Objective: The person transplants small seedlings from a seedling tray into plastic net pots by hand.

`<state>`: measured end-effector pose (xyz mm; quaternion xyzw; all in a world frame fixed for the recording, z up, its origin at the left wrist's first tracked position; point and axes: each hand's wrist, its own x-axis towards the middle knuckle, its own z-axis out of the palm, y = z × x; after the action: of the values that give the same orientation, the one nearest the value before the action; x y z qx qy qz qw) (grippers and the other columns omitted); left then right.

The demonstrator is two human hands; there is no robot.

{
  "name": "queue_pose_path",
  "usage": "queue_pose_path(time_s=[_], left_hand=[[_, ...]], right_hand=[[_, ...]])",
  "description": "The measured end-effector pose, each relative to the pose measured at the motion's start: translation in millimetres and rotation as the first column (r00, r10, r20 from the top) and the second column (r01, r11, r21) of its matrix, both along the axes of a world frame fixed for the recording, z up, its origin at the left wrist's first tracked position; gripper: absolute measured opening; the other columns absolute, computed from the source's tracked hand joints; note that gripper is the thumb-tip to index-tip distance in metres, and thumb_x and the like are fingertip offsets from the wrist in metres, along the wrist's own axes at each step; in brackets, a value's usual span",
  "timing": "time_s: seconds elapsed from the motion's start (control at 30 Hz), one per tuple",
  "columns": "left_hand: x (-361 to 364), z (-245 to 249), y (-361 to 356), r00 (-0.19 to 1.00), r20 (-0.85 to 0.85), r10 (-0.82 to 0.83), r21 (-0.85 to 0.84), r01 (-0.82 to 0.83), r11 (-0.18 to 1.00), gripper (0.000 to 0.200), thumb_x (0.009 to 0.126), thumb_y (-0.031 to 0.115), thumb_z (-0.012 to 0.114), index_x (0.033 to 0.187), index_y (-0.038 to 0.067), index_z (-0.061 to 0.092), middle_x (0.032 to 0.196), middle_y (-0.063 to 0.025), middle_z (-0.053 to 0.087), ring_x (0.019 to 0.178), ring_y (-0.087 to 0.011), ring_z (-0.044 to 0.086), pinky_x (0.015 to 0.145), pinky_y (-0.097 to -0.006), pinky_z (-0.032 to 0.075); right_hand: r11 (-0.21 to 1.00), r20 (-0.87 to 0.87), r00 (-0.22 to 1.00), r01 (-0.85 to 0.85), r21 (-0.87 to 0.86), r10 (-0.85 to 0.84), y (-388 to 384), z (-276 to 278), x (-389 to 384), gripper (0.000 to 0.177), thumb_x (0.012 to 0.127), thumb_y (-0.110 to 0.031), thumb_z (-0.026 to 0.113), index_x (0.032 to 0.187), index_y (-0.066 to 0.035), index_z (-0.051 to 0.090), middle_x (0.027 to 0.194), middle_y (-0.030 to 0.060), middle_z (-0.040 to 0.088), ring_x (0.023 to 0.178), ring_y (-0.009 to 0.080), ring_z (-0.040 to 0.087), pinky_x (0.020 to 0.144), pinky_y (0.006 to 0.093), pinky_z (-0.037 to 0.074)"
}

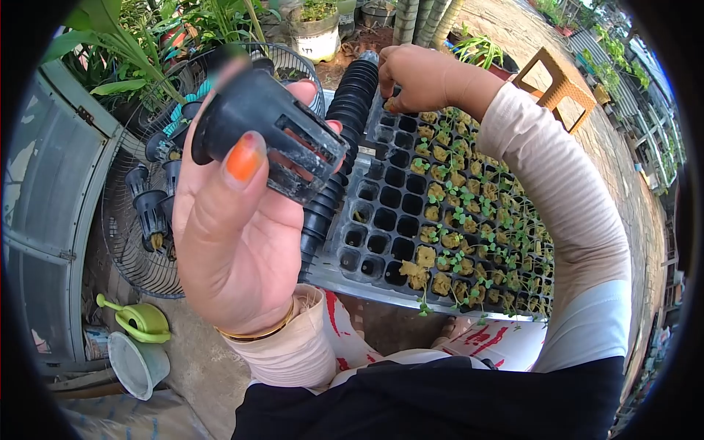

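Note:
Raised close to the camera, my left hand [238,220] is closed around a black slotted net pot [268,132]. The pot is tilted, with its wide rim to the left and its slotted end to the lower right. My right hand [418,77] reaches over the far edge of the black seedling tray [385,218], fingers bent downward beside the far end of a long stack of nested black net pots [345,125]. Whatever its fingertips hold is too small to make out. Seedlings in yellowish sponge plugs [458,213] fill the tray's right side. One loose plug [418,271] lies on top near the front.
A wire basket [132,268] at left holds more black net pots [150,213], some with plugs. Below it stand a green watering can [143,320] and a whitish tub [139,367]. A brown stool [561,88] stands beyond my right arm, and potted plants [315,33] line the back.

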<state>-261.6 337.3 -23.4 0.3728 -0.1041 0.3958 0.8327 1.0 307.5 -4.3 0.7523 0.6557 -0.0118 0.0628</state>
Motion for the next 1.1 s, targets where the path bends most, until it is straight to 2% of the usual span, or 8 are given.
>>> queue_pose_path(time_s=[0.23, 0.4, 0.53, 0.63, 0.73, 0.8, 0.97, 1.1], left_hand=[[-1.4, -1.5, 3.4, 1.000, 0.029, -0.002, 0.034, 0.001, 0.999, 0.046, 0.088, 0.017, 0.050, 0.127, -0.006, 0.039, 0.133, -0.0307, 0.033, 0.114, -0.0383, 0.047, 0.095, -0.0482, 0.038], [0.0, 0.3, 0.4, 0.995, -0.040, 0.090, 0.044, -0.089, 0.995, 0.047, 0.087, 0.016, 0.050, 0.127, -0.007, 0.038, 0.133, -0.0310, 0.033, 0.115, -0.0388, 0.046, 0.095, -0.0484, 0.038], [2.6, 0.9, -2.4, 0.992, -0.050, 0.116, 0.019, -0.115, 0.993, 0.047, 0.088, 0.016, 0.049, 0.127, -0.007, 0.038, 0.132, -0.0311, 0.033, 0.115, -0.0389, 0.046, 0.095, -0.0484, 0.038], [3.1, -1.1, -0.9, 0.997, -0.052, 0.061, 0.035, -0.059, 0.998, 0.048, 0.088, 0.017, 0.050, 0.127, -0.008, 0.038, 0.133, -0.0312, 0.033, 0.115, -0.0390, 0.046, 0.094, -0.0479, 0.039], [7.9, -2.0, -1.9, 0.996, -0.059, 0.071, 0.070, -0.066, 0.995, 0.047, 0.088, 0.017, 0.050, 0.126, -0.008, 0.038, 0.130, -0.0307, 0.037, 0.113, -0.0377, 0.047, 0.094, -0.0471, 0.039], [14.3, 0.5, -6.8, 0.962, -0.164, 0.218, 0.159, -0.192, 0.968, 0.046, 0.087, 0.017, 0.051, 0.125, -0.008, 0.040, 0.126, -0.0298, 0.041, 0.111, -0.0363, 0.049, 0.094, -0.0461, 0.039], [22.4, 2.5, -15.2, 0.940, -0.229, 0.253, 0.197, -0.209, 0.958, 0.057, 0.085, 0.016, 0.056, 0.130, -0.007, 0.030, 0.120, -0.0272, 0.047, 0.101, -0.0310, 0.056, 0.089, -0.0421, 0.044], [24.9, 0.8, -13.5, 0.945, -0.221, 0.242, 0.212, -0.195, 0.958, 0.057, 0.084, 0.015, 0.056, 0.130, -0.007, 0.030, 0.118, -0.0270, 0.048, 0.101, -0.0305, 0.055, 0.089, -0.0416, 0.044]], right_hand=[[1.000, -0.009, 1.000, -0.008, 0.029, 0.008, -2.5, -3.0, 7.8, 0.014, 0.065, -0.017, 0.070, 0.072, -0.006, 0.065, 0.097, 0.0108, 0.055, 0.097, 0.0287, 0.053, 0.080, 0.0374, 0.046], [0.995, -0.049, 0.998, -0.039, 0.088, 0.043, -3.4, 0.0, 8.7, 0.009, 0.065, -0.011, 0.067, 0.070, -0.004, 0.063, 0.097, 0.0118, 0.055, 0.095, 0.0287, 0.054, 0.079, 0.0368, 0.046], [0.996, 0.010, 1.000, -0.027, 0.082, 0.026, -9.3, 18.3, 4.9, 0.007, 0.065, -0.008, 0.066, 0.069, -0.003, 0.062, 0.092, 0.0104, 0.055, 0.091, 0.0279, 0.056, 0.078, 0.0357, 0.046], [1.000, 0.158, 0.987, 0.005, -0.020, -0.002, -14.9, 18.5, -4.9, 0.008, 0.063, -0.009, 0.067, 0.067, -0.004, 0.062, 0.091, 0.0090, 0.054, 0.091, 0.0265, 0.056, 0.076, 0.0366, 0.047], [0.999, 0.242, 0.969, -0.048, -0.019, 0.052, -14.0, 7.8, -6.3, 0.008, 0.061, -0.009, 0.067, 0.067, -0.005, 0.062, 0.088, 0.0089, 0.053, 0.090, 0.0263, 0.056, 0.074, 0.0368, 0.048], [0.998, 0.230, 0.971, -0.057, -0.020, 0.060, -12.0, 5.9, -6.8, 0.008, 0.061, -0.009, 0.067, 0.066, -0.004, 0.063, 0.087, 0.0091, 0.052, 0.089, 0.0265, 0.056, 0.073, 0.0368, 0.048], [0.994, 0.222, 0.969, -0.113, -0.002, 0.110, -13.0, 2.1, -2.3, 0.009, 0.060, -0.011, 0.068, 0.064, -0.004, 0.063, 0.087, 0.0098, 0.052, 0.089, 0.0267, 0.056, 0.073, 0.0369, 0.048], [0.998, 0.217, 0.974, -0.065, 0.010, 0.061, -16.4, 2.1, -5.0, 0.009, 0.063, -0.012, 0.069, 0.065, -0.005, 0.064, 0.086, 0.0104, 0.052, 0.089, 0.0278, 0.056, 0.073, 0.0379, 0.048]])
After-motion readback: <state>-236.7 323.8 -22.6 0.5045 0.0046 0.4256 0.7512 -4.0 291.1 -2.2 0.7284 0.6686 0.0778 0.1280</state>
